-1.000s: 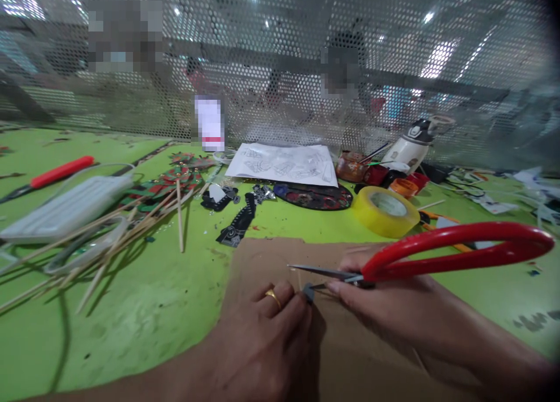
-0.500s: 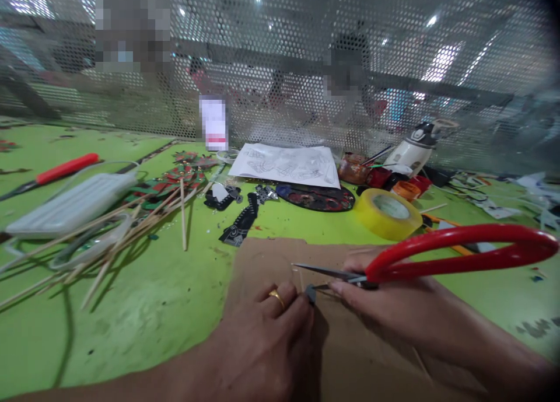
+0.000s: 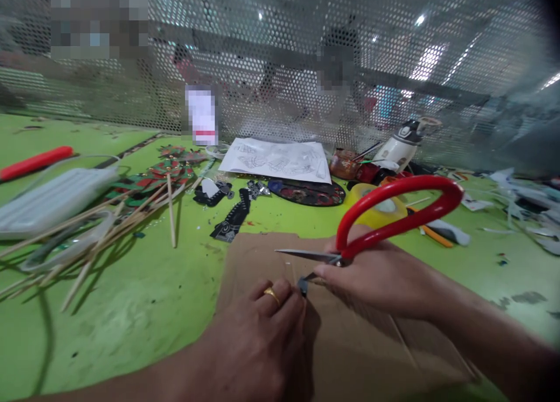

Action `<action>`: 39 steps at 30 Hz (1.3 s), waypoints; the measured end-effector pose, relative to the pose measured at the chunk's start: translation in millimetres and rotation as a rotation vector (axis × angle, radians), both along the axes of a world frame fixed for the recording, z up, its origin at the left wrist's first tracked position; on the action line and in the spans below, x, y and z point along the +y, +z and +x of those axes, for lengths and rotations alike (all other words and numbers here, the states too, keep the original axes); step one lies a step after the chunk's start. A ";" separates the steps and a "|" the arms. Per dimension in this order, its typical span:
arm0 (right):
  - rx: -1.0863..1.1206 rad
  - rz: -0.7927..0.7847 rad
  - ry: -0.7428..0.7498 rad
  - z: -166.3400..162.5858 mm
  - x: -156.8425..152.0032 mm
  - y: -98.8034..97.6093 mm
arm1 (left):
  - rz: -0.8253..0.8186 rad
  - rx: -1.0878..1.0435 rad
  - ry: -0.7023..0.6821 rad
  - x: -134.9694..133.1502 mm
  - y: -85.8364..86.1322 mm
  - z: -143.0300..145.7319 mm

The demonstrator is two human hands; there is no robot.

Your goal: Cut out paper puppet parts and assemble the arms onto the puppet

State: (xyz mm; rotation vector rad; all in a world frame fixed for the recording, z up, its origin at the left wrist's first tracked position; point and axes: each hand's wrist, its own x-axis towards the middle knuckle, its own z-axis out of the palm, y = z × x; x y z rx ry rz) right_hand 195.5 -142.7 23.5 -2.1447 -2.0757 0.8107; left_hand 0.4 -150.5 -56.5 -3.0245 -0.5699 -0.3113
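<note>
My right hand [image 3: 371, 273] grips a pair of red-handled scissors [image 3: 405, 212], its blades spread apart and pointing left. The lower blade tip is at a small dark grey piece [image 3: 302, 286]. My left hand [image 3: 266, 326], with a gold ring, has its fingers curled, and the dark piece sticks out at the fingertips. Most of that piece is hidden by the fingers. Under both hands lies a sheet of brown cardboard [image 3: 258, 256] on the green table [image 3: 153, 308]. Past its far edge is a black cut-out [image 3: 234, 215] with silver marks.
Behind the cardboard are a paint palette [image 3: 306, 193], a sheet with drawings [image 3: 280, 160] and a roll of yellow tape [image 3: 356, 199]. Thin wooden sticks [image 3: 172, 212] and a white power strip [image 3: 56, 201] lie at left. A perforated metal screen [image 3: 262, 98] stands behind.
The scissors' red handle has swung up and left, with the blades still apart. The whole view has shifted a little to the right. My left hand keeps its hold.
</note>
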 end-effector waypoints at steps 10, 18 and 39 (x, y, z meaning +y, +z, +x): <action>-0.058 0.002 0.063 -5.9 10.5 -0.8 | -0.034 -0.006 -0.040 4.2 6.7 -3.5; 0.107 0.035 -0.034 7.6 -7.0 -16.9 | -0.044 0.063 -0.024 1.0 14.6 -2.5; 0.114 0.095 0.071 23.4 -7.6 -7.9 | 0.036 -0.173 -0.123 8.2 16.2 5.2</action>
